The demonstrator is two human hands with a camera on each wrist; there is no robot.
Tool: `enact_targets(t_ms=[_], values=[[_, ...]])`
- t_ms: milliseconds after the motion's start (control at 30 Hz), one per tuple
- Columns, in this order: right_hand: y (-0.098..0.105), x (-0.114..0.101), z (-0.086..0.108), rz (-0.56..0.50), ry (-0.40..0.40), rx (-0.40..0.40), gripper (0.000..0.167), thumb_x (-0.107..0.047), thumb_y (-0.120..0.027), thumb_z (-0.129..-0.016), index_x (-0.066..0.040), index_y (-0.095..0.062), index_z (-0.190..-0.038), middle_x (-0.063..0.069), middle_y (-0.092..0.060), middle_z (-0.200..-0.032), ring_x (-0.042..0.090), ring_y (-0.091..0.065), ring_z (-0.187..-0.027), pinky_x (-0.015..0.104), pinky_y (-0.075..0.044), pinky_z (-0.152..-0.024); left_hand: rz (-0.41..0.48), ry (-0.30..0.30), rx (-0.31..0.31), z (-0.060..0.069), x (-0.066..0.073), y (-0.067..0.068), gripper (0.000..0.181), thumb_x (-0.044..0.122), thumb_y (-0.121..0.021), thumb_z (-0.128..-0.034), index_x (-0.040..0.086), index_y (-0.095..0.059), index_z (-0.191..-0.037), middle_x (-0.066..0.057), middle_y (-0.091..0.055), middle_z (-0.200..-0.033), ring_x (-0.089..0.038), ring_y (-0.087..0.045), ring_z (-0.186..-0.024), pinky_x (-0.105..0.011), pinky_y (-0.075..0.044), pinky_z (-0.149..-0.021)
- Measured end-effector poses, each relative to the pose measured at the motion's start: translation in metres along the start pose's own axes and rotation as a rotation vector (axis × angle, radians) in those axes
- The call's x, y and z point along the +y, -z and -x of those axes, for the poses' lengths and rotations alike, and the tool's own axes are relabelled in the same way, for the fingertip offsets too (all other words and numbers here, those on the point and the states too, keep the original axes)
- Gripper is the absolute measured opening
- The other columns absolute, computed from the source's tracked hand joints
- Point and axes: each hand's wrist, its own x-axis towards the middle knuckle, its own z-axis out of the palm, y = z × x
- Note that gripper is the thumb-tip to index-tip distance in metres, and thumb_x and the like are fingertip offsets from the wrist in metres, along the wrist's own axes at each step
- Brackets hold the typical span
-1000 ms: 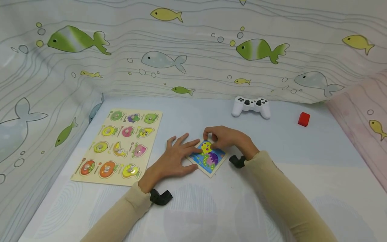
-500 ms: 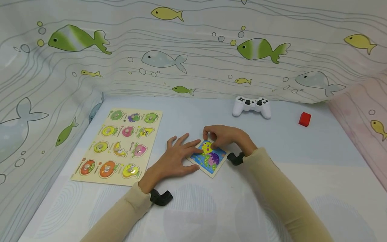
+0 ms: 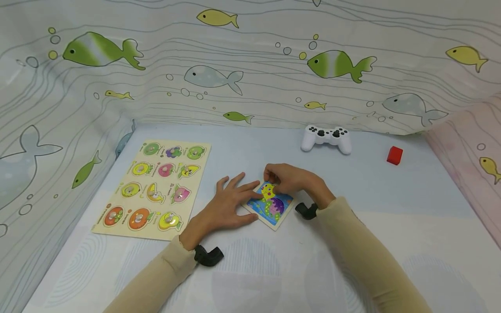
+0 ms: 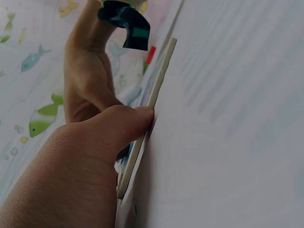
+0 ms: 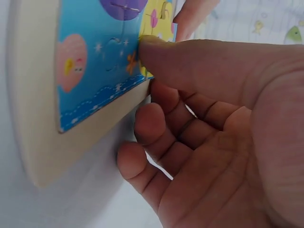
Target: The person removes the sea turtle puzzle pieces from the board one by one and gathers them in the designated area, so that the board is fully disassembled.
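Observation:
A small square jigsaw puzzle (image 3: 274, 206) in a pale wooden frame lies turned cornerwise on the table. Its picture shows a yellow spotted animal and a purple shell on blue. My left hand (image 3: 228, 206) rests at its left side, fingers spread, with the index fingertip on the picture. In the left wrist view, the left thumb (image 4: 135, 118) touches the frame's edge. My right hand (image 3: 291, 178) pinches the puzzle at its far corner. In the right wrist view, the right thumb (image 5: 159, 54) presses on the yellow part, with curled fingers at the edge. The thumb hides part of the picture.
A wooden fruit peg board (image 3: 156, 189) lies left of the left hand. A white game controller (image 3: 326, 139) sits at the back of the table, and a red block (image 3: 395, 155) stands at the far right. Fish-printed cloth (image 3: 266, 65) walls the table in.
My right hand has shifted very slightly at the far corner, its wrist a little nearer to me than half a second ago. The left hand and the puzzle stay in place.

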Motion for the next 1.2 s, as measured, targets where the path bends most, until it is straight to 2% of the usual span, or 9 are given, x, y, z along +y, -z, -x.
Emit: enact_targets(t_ms=[167, 300, 667, 800, 1200], values=[[-0.001, 0.002, 0.002, 0.009, 0.008, 0.017, 0.034, 0.002, -0.068, -0.088, -0.006, -0.058, -0.120, 0.008, -0.058, -0.103, 0.021, -0.053, -0.093, 0.029, -0.047, -0.084, -0.002, 0.001, -0.003, 0.000, 0.000, 0.000, 0.049, 0.053, -0.068, -0.0879, 0.032, -0.067, -0.132, 0.005, -0.046, -0.159, -0.040, -0.025, -0.155, -0.071, -0.012, -0.115], [-0.004, 0.006, 0.004, 0.008, 0.045, 0.048, 0.032, -0.001, -0.069, -0.088, -0.007, -0.062, -0.119, 0.008, -0.059, -0.102, 0.020, -0.053, -0.090, 0.029, -0.048, -0.082, -0.003, 0.003, -0.002, 0.000, 0.000, 0.000, 0.049, 0.053, -0.068, -0.0881, 0.032, -0.066, -0.132, 0.005, -0.046, -0.159, -0.040, -0.025, -0.155, -0.070, -0.012, -0.115], [-0.012, 0.016, 0.010, -0.106, 0.091, 0.206, 0.025, -0.008, -0.069, -0.093, -0.013, -0.069, -0.117, 0.006, -0.068, -0.107, 0.019, -0.059, -0.092, 0.032, -0.050, -0.084, 0.006, 0.009, -0.008, 0.001, 0.002, 0.001, 0.049, 0.053, -0.069, -0.0885, 0.031, -0.067, -0.132, 0.005, -0.044, -0.160, -0.039, -0.024, -0.156, -0.071, -0.011, -0.115], [-0.014, 0.017, 0.009, -0.133, 0.097, 0.222, 0.024, -0.007, -0.069, -0.093, -0.014, -0.070, -0.115, 0.006, -0.067, -0.103, 0.020, -0.057, -0.088, 0.032, -0.049, -0.082, 0.001, 0.004, -0.008, 0.001, 0.001, 0.001, 0.048, 0.053, -0.068, -0.0891, 0.031, -0.066, -0.132, 0.006, -0.042, -0.161, -0.039, -0.022, -0.156, -0.070, -0.012, -0.116], [-0.016, 0.020, 0.008, -0.127, 0.118, 0.216, 0.020, -0.007, -0.071, -0.094, -0.012, -0.072, -0.113, 0.003, -0.064, -0.095, 0.018, -0.053, -0.083, 0.027, -0.046, -0.075, -0.001, -0.002, -0.010, 0.002, 0.001, 0.000, 0.049, 0.054, -0.067, -0.0899, 0.031, -0.066, -0.133, 0.007, -0.042, -0.161, -0.038, -0.022, -0.157, -0.070, -0.011, -0.116]])
